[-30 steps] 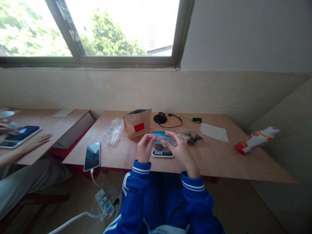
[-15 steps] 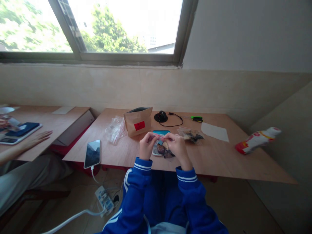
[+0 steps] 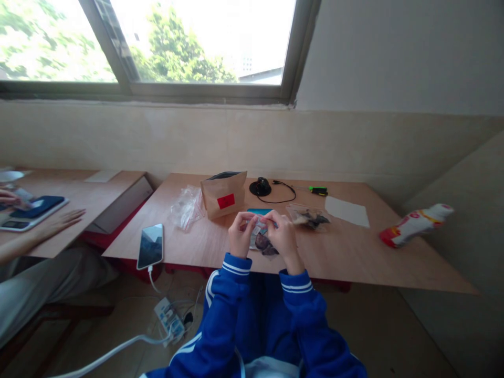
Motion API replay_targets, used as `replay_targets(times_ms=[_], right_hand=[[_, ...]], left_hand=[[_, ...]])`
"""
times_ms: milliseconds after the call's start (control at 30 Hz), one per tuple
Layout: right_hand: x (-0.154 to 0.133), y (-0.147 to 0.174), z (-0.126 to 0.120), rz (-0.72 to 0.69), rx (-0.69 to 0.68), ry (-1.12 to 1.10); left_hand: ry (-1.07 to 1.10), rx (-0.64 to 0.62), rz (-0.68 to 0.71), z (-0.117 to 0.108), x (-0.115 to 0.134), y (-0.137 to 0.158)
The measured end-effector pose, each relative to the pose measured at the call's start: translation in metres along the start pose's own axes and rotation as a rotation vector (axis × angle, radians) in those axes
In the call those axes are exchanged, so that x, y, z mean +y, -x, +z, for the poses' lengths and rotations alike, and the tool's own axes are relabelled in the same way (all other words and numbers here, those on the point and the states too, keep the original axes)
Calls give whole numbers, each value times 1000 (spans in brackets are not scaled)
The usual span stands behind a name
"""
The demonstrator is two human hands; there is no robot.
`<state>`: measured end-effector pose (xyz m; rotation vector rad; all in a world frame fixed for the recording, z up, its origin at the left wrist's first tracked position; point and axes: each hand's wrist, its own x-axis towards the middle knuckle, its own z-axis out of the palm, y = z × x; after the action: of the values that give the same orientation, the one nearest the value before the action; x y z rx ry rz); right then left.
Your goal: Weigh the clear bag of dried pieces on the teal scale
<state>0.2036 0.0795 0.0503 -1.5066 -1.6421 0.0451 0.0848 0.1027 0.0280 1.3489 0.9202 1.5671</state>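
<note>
A clear zip bag (image 3: 266,245) with dark brown dried pieces inside hangs from my two hands near the front of the table. My left hand (image 3: 241,231) pinches its top edge on the left, and my right hand (image 3: 282,233) pinches the same edge on the right, thumbs close together. Behind the bag is a flat device with a blue top (image 3: 259,211), mostly covered by the bag and my hands. To the right of my right hand lies another filled clear bag (image 3: 311,217).
A brown paper pouch (image 3: 224,194) stands open behind empty plastic bags (image 3: 186,207). A phone (image 3: 150,245) on a cable lies front left. A black round stand (image 3: 260,187), screwdriver (image 3: 318,190), white paper (image 3: 346,211) and bottle (image 3: 415,226) lie farther right. A co-worker's hand (image 3: 65,220) rests at left.
My hands have drawn slightly closer together along the bag's top edge. The bag hangs narrower, its contents bunched more together. The co-worker's far hand has shifted a little.
</note>
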Motion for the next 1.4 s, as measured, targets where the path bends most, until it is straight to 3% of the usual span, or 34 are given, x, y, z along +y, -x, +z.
replay_targets(times_ms=[133, 267, 400, 667, 767, 967, 1167, 1400], right_hand=[[-5, 2, 0, -24, -59, -59], [-7, -2, 2, -39, -120, -179], [-7, -10, 10, -29, -119, -132], [-6, -11, 7, -88, -282, -114], [-5, -8, 3, -85, -257, 12], [-9, -8, -3, -165, -264, 224], [12, -7, -7, -230, -344, 190], [21, 1, -10, -245, -197, 259]], left_hand=[[-12, 46, 10, -3, 2, 1], [5, -15, -19, -11, -1, -2], [-6, -52, -35, -18, -4, -5], [-46, 123, 16, -34, 8, -6], [-31, 102, 18, -38, 10, -6], [-35, -69, -67, -37, 10, -5], [-93, 59, -32, -38, 3, -4], [-129, 63, -47, -31, 1, 1]])
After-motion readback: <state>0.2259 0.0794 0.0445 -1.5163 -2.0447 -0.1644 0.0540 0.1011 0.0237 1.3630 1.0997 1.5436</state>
